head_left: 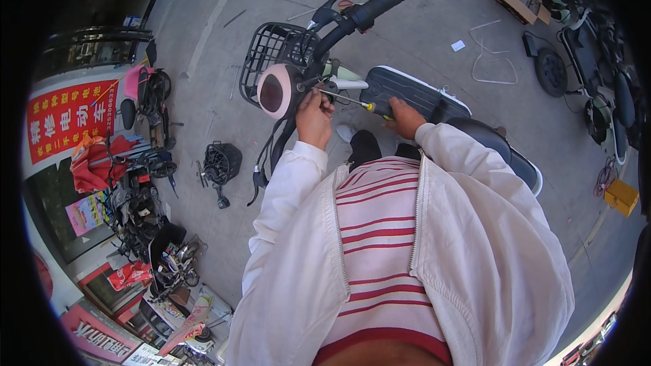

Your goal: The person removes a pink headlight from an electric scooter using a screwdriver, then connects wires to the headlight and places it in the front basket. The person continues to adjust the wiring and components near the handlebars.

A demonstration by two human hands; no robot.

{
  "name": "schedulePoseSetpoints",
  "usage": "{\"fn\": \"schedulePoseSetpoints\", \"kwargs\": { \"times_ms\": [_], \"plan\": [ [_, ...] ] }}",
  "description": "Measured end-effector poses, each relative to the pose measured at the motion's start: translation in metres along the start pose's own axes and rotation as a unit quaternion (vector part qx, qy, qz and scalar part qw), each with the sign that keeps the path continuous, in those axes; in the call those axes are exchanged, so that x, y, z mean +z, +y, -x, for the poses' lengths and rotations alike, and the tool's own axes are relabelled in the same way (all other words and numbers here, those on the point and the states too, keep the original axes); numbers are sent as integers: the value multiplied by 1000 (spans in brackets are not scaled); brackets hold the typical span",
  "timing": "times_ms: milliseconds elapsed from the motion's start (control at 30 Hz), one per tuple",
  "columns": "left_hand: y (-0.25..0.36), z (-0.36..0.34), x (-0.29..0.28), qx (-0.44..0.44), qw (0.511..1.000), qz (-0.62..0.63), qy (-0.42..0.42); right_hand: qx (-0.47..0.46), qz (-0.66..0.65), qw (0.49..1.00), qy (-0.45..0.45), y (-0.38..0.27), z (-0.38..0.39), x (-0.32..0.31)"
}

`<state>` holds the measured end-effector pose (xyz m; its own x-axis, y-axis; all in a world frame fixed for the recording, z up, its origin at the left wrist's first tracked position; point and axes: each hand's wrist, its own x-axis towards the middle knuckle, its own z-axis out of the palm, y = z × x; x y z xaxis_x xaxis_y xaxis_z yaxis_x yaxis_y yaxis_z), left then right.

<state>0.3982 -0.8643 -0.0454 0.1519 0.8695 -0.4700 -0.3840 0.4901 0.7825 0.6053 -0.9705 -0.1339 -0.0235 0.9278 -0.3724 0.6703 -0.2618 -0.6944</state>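
While the person is standing over a small electric scooter with a pink round headlight shell and a black seat, the job is looking like it is somewhere in the middle. The right hand is closing around the yellow and black handle of a long thin metal screwdriver. The screwdriver is lying almost flat, and its tip is reaching across to the left hand. The left hand is curling its fingers near the tip, just under the black handlebar, right beside the headlight shell. I cannot tell if those fingers are pinching a screw or only steadying the tip, because the spot is too small to see.

As far as I can judge, a screw near the headlight is being turned, and nothing has come off the scooter here yet. The headlight shell is sitting in place. The black wire basket is sitting in front of it.

The scooter is standing on grey concrete ground, right in front of the person. It is looking clean, with a rubber grip on the handlebar and a black brake lever sticking up.

A black round part is lying on the ground to the left. More parked scooters are standing farther left.
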Motion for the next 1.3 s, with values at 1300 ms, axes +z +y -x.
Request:
{"fn": "schedulePoseSetpoints", "kwargs": {
  "times_ms": [1300],
  "plan": [
    [5, 2, 0, -58, 995, 72, -25, -74, -55, 996, 12, 31, -20, 16]
  ]
}}
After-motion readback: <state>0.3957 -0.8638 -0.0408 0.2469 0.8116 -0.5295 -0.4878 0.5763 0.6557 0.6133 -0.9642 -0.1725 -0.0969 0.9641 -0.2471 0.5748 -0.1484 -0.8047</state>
